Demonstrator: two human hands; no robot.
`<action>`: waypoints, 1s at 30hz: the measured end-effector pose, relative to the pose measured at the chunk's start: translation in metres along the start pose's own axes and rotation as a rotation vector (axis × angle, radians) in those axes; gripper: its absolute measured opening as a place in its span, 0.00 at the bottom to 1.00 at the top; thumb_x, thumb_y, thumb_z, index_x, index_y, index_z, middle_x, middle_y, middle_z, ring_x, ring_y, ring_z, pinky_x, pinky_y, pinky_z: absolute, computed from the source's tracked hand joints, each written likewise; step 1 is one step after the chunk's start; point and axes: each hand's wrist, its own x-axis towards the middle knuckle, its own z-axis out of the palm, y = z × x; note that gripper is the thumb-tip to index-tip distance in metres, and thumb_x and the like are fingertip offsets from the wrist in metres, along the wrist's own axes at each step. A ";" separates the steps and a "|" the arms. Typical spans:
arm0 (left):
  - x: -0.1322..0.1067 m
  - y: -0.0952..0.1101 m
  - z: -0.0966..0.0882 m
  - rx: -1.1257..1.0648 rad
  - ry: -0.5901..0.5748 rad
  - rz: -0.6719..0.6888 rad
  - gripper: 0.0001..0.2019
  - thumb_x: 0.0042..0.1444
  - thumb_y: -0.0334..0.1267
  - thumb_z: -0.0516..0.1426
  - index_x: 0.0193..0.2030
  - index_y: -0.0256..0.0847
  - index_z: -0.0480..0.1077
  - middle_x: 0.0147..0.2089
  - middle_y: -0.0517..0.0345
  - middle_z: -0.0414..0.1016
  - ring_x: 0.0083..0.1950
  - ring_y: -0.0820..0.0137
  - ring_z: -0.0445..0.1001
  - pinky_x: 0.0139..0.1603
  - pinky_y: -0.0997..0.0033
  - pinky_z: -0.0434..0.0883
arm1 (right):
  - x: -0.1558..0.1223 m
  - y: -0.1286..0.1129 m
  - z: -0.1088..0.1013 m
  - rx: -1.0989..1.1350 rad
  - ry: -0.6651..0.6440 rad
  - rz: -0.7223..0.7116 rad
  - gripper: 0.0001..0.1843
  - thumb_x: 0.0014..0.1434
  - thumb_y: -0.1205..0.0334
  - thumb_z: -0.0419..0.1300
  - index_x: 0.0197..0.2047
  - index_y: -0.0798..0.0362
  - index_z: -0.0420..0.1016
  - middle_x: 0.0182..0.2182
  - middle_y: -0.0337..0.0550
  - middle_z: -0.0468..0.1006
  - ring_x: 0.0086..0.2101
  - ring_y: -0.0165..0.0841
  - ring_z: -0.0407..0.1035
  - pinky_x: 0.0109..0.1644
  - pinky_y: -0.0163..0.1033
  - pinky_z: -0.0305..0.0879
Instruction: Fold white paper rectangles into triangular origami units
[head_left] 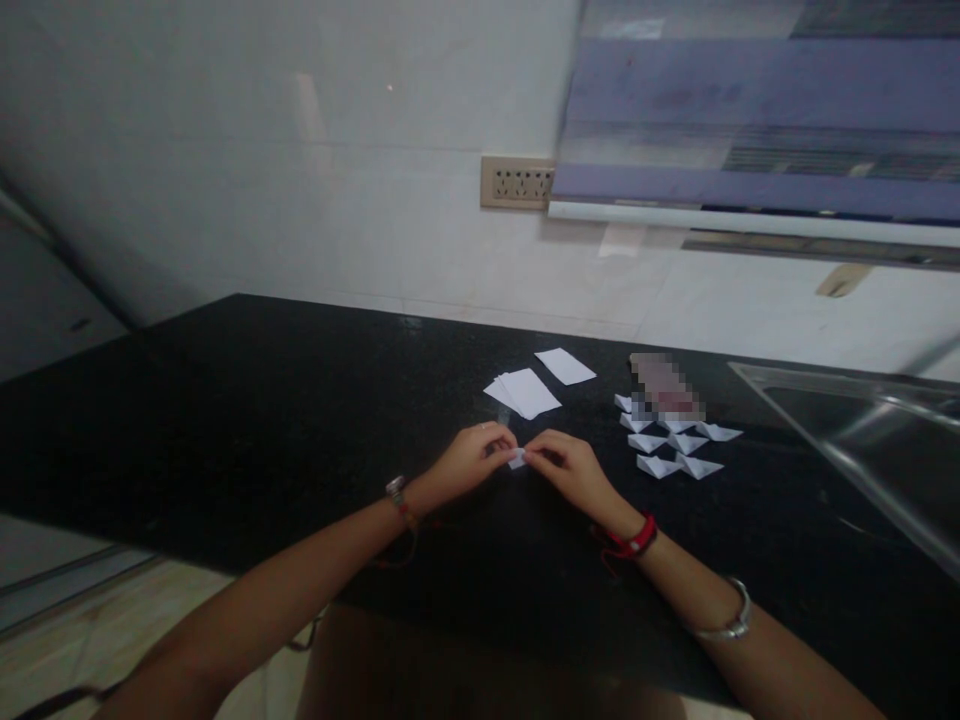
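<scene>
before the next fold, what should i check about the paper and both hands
1. Small paper piece pinched between left hand and right hand: ok.
2. Piece lifted off the countertop: cannot tell.
3. Creases on the piece lined up: cannot tell, the fingers cover most of it.
4. Stack of flat sheets lies beyond the hands, apart from them: ok.
5. Folded pieces grouped to the right, apart from the right hand: ok.
</scene>
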 end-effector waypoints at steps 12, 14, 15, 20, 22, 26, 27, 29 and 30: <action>0.001 0.004 0.000 -0.384 -0.019 -0.202 0.06 0.49 0.36 0.54 0.28 0.35 0.63 0.25 0.62 0.67 0.26 0.77 0.66 0.26 0.79 0.62 | 0.000 -0.006 -0.002 0.071 0.092 0.000 0.07 0.52 0.62 0.55 0.26 0.53 0.73 0.26 0.42 0.72 0.29 0.31 0.65 0.33 0.37 0.61; 0.001 0.006 0.000 -0.402 -0.021 -0.239 0.06 0.49 0.37 0.54 0.28 0.35 0.62 0.24 0.62 0.67 0.23 0.79 0.64 0.22 0.81 0.59 | 0.000 -0.005 -0.002 0.072 0.100 0.003 0.07 0.52 0.62 0.55 0.26 0.53 0.73 0.26 0.42 0.72 0.29 0.31 0.65 0.33 0.37 0.60; 0.001 0.006 0.000 -0.410 -0.021 -0.252 0.07 0.49 0.37 0.54 0.28 0.36 0.62 0.24 0.63 0.67 0.22 0.79 0.63 0.20 0.81 0.58 | 0.000 -0.004 -0.002 0.074 0.106 0.000 0.07 0.52 0.62 0.55 0.26 0.52 0.72 0.26 0.42 0.72 0.29 0.31 0.65 0.33 0.37 0.60; 0.003 0.005 0.000 -0.479 -0.003 -0.234 0.06 0.49 0.36 0.54 0.29 0.36 0.61 0.24 0.63 0.67 0.21 0.80 0.62 0.20 0.82 0.58 | 0.000 -0.002 -0.001 0.101 0.154 -0.005 0.07 0.53 0.61 0.55 0.27 0.53 0.71 0.27 0.42 0.71 0.29 0.31 0.65 0.32 0.36 0.60; 0.004 0.004 0.000 -0.500 0.022 -0.222 0.05 0.49 0.35 0.53 0.29 0.36 0.61 0.24 0.63 0.67 0.21 0.80 0.62 0.20 0.82 0.58 | 0.001 -0.002 -0.001 0.121 0.184 0.011 0.07 0.52 0.61 0.55 0.27 0.53 0.71 0.27 0.42 0.71 0.29 0.31 0.64 0.31 0.36 0.59; 0.004 0.009 -0.002 -0.504 0.092 -0.223 0.02 0.49 0.31 0.52 0.29 0.36 0.61 0.24 0.63 0.67 0.21 0.80 0.61 0.21 0.81 0.58 | 0.000 -0.003 -0.001 0.221 0.223 0.061 0.07 0.52 0.60 0.55 0.28 0.54 0.71 0.25 0.41 0.70 0.27 0.30 0.65 0.29 0.35 0.60; 0.004 0.010 -0.003 -0.502 0.110 -0.222 0.01 0.49 0.31 0.52 0.29 0.36 0.61 0.24 0.64 0.66 0.22 0.80 0.61 0.21 0.81 0.58 | 0.000 -0.003 -0.001 0.255 0.218 0.069 0.07 0.52 0.60 0.55 0.29 0.54 0.70 0.25 0.41 0.69 0.26 0.30 0.65 0.29 0.35 0.60; 0.004 0.012 -0.004 -0.512 0.137 -0.205 0.01 0.50 0.30 0.52 0.29 0.36 0.62 0.24 0.64 0.66 0.22 0.80 0.62 0.22 0.81 0.58 | -0.001 -0.004 0.000 0.318 0.198 0.073 0.08 0.53 0.59 0.54 0.30 0.54 0.70 0.24 0.40 0.69 0.25 0.29 0.65 0.28 0.35 0.61; 0.004 0.012 -0.004 -0.524 0.149 -0.189 0.01 0.50 0.31 0.52 0.30 0.36 0.62 0.24 0.64 0.66 0.22 0.80 0.62 0.22 0.80 0.59 | -0.001 -0.005 0.000 0.344 0.192 0.071 0.08 0.54 0.58 0.53 0.31 0.54 0.69 0.25 0.40 0.69 0.24 0.28 0.65 0.28 0.35 0.61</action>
